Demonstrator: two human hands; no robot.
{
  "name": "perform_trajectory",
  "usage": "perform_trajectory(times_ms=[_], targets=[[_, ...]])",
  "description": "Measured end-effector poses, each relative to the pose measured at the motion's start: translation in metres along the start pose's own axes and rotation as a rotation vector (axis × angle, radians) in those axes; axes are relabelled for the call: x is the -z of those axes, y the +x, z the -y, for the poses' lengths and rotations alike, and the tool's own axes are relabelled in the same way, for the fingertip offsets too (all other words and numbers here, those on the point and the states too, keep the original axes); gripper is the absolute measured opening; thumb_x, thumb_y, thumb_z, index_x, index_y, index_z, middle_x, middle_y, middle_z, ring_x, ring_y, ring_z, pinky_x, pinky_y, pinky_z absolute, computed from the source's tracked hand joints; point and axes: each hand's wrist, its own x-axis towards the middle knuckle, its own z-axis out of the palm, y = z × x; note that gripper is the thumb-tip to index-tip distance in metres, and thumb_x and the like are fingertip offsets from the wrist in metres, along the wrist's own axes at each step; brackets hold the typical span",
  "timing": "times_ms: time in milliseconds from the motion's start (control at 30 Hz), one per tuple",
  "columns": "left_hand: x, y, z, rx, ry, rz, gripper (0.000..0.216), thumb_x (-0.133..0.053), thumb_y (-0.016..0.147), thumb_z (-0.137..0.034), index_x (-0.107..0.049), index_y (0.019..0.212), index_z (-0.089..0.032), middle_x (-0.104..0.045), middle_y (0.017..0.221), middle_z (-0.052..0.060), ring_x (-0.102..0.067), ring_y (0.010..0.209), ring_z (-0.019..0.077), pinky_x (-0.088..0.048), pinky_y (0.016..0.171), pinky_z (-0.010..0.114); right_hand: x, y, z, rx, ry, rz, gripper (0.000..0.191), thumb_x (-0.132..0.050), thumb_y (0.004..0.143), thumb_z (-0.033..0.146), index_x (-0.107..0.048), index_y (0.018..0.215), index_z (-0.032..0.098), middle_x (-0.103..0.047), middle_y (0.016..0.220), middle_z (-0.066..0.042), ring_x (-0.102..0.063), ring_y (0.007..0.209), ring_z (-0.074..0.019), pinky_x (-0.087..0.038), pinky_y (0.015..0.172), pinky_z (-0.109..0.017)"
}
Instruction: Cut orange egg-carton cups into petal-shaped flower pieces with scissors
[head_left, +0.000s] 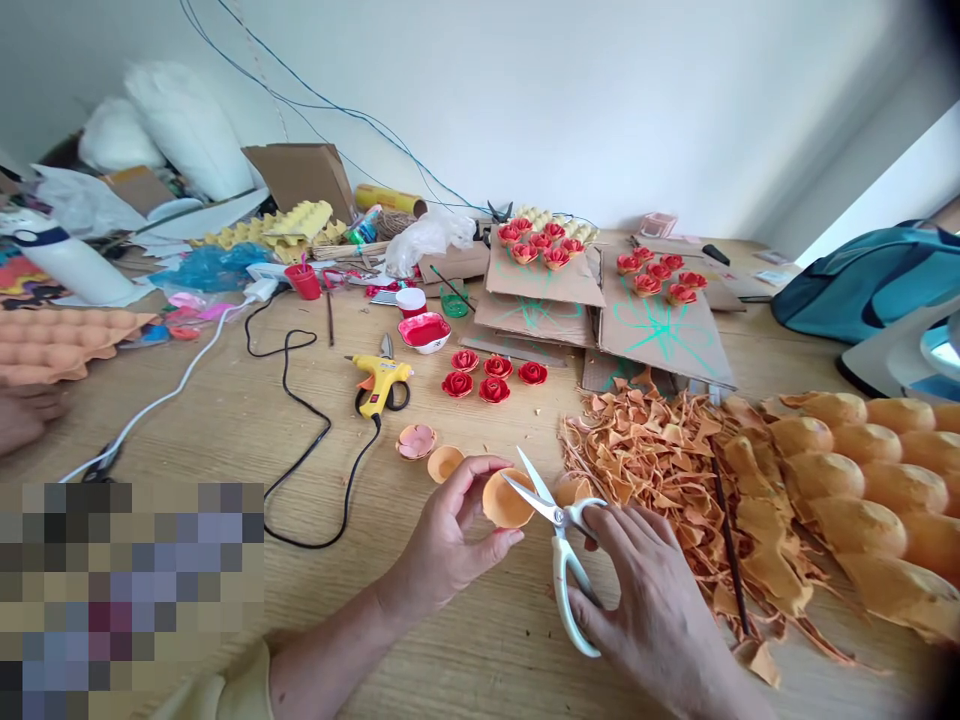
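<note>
My left hand (450, 535) pinches a small orange egg-carton cup (505, 500) just above the wooden table (225, 420). My right hand (652, 600) grips white-handled scissors (562, 545), whose open blades sit at the cup's rim. Two more cut cups lie just behind, one orange (444, 463) and one pinkish (416, 441). A heap of orange carton scraps (660, 460) lies right of the scissors.
A yellow glue gun (381, 382) with a black cord lies mid-table. Red painted roses (491, 375) sit behind it, more on cardboard sheets (660, 330). A bowl of red paint (424, 331), orange egg trays (862, 480) at right and clutter at the back left.
</note>
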Motion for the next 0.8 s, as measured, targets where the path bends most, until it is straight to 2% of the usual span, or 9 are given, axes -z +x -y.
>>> perform_trajectory(times_ms=[200, 367, 500, 667, 800], targets=[[0.0, -0.001, 0.001, -0.086, 0.124, 0.017, 0.049, -0.073, 0.076, -0.014, -0.052, 0.119, -0.025, -0.06, 0.115, 0.005, -0.06, 0.108, 0.0187, -0.049, 0.1, 0.032, 0.001, 0.002, 0.002, -0.004, -0.013, -0.026, 0.032, -0.07, 0.077, 0.023, -0.053, 0.103, 0.023, -0.062, 0.093, -0.002, -0.056, 0.085, -0.0221, -0.036, 0.091, -0.041], [0.0, 0.0, 0.0, -0.117, 0.091, 0.069, 0.046, -0.07, 0.077, -0.013, -0.049, 0.117, -0.024, -0.061, 0.117, 0.007, -0.061, 0.11, 0.0195, -0.049, 0.099, 0.033, 0.001, 0.0, 0.0, -0.007, -0.036, -0.031, 0.032, -0.07, 0.077, 0.025, -0.054, 0.104, 0.023, -0.064, 0.096, -0.003, -0.057, 0.087, -0.0228, -0.035, 0.095, -0.043], [0.002, 0.001, 0.001, -0.105, 0.087, 0.1, 0.046, -0.069, 0.078, -0.013, -0.048, 0.118, -0.023, -0.06, 0.118, 0.008, -0.06, 0.111, 0.0202, -0.049, 0.099, 0.034, 0.002, -0.001, -0.001, -0.002, -0.021, -0.001, 0.032, -0.069, 0.077, 0.026, -0.054, 0.105, 0.024, -0.064, 0.098, -0.003, -0.059, 0.09, -0.023, -0.033, 0.1, -0.044], [0.005, 0.003, -0.004, -0.095, 0.136, 0.105, 0.045, -0.067, 0.076, -0.009, -0.052, 0.116, -0.021, -0.061, 0.115, 0.009, -0.06, 0.109, 0.0214, -0.048, 0.099, 0.036, 0.005, 0.0, 0.002, -0.013, -0.001, 0.05, 0.025, -0.068, 0.077, 0.025, -0.051, 0.096, 0.024, -0.062, 0.088, 0.0, -0.058, 0.082, -0.0212, -0.035, 0.098, -0.045], [0.005, 0.005, -0.01, 0.011, 0.011, 0.101, 0.042, -0.068, 0.074, -0.011, -0.053, 0.111, -0.021, -0.062, 0.112, 0.008, -0.06, 0.108, 0.0215, -0.048, 0.099, 0.037, 0.006, 0.001, 0.003, -0.01, 0.036, 0.09, 0.02, -0.065, 0.078, 0.023, -0.047, 0.086, 0.024, -0.059, 0.083, 0.0, -0.056, 0.078, -0.0202, -0.038, 0.095, -0.045]])
